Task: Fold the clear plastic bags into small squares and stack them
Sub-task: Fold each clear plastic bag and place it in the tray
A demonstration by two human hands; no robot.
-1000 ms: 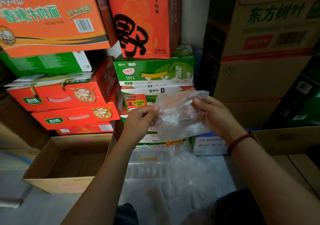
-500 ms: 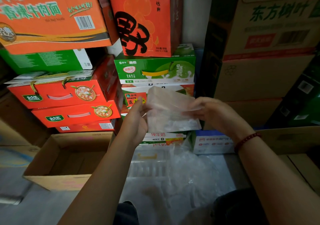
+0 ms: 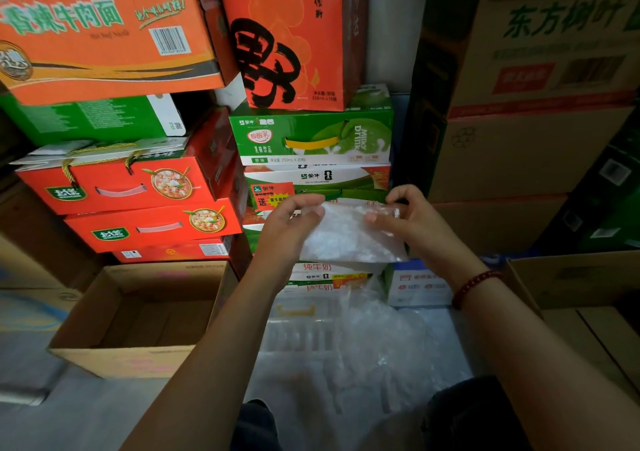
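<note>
2 bare hands hold 1 clear, crinkled plastic bag (image 3: 349, 234) in the air, in front of the stacked drink cartons. We note the left hand (image 3: 289, 227) pinching the bag's left edge between thumb and fingers, and the right hand (image 3: 407, 220) gripping its upper right corner; we judge that this spread keeps the film taut and flat for the next crease. It appears already doubled into a wide rectangle, not yet a small square. Below lies a loose heap of clear plastic bags (image 3: 374, 332), within reach. An open brown cardboard box (image 3: 138, 357) sits left; whether it takes the stack we cannot tell.
</note>
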